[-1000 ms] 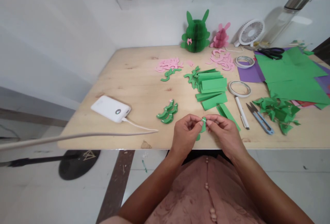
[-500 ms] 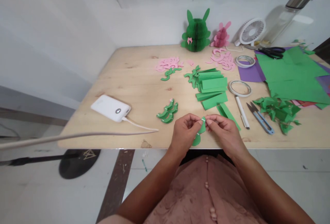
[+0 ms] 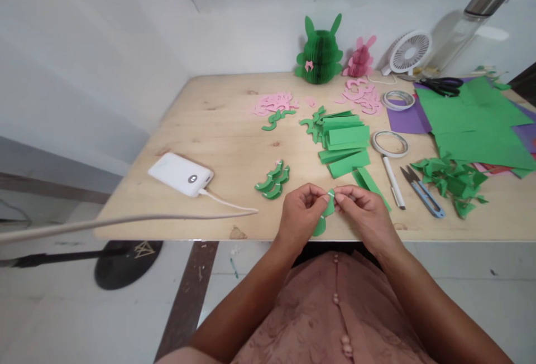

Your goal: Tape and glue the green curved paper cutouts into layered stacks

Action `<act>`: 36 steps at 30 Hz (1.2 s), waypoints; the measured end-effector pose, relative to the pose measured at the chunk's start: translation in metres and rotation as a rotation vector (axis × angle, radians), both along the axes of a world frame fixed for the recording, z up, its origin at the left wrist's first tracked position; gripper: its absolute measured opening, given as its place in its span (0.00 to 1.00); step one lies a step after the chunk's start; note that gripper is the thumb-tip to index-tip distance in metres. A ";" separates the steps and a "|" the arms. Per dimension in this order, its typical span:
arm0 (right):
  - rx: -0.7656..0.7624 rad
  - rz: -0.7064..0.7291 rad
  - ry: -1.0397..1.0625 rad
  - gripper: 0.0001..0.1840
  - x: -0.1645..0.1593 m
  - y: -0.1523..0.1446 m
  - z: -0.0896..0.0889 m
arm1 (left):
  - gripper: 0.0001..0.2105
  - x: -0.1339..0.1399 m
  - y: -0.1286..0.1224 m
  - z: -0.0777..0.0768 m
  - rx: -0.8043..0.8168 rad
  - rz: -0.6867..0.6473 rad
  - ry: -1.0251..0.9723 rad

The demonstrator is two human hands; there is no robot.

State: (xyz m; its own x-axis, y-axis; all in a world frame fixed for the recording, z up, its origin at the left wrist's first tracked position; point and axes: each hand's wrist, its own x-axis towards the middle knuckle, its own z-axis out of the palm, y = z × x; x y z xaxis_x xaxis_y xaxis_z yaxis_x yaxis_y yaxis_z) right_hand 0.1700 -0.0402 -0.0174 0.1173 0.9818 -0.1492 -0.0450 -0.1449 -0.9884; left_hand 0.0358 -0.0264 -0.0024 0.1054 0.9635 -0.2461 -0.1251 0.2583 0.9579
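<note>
The left hand (image 3: 298, 214) has its grip closed: the thumb and bent fingers pinch a small green paper piece (image 3: 329, 207) from its left side. The right hand (image 3: 366, 214) pinches the same piece at its upper right edge — thumb and forefinger meet there, close to a narrow white strip. So the piece is between the two hands, at the near edge of the desk (image 3: 226, 146), and its rounded lower part points toward the person.

Just beyond the right hand lies a narrow green strip (image 3: 370, 184); near it are a white pen (image 3: 392, 181) and blue-handled snips (image 3: 429, 199). To the left, apart from the hands, some curved green pieces (image 3: 274, 190) lie close together — white bits show on them. Farther back lie more green strips (image 3: 347, 138), partly overlapping.
</note>
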 end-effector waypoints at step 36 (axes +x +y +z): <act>0.396 -0.042 -0.576 0.03 -0.003 -0.009 0.003 | 0.05 0.002 -0.002 -0.006 0.103 0.035 0.080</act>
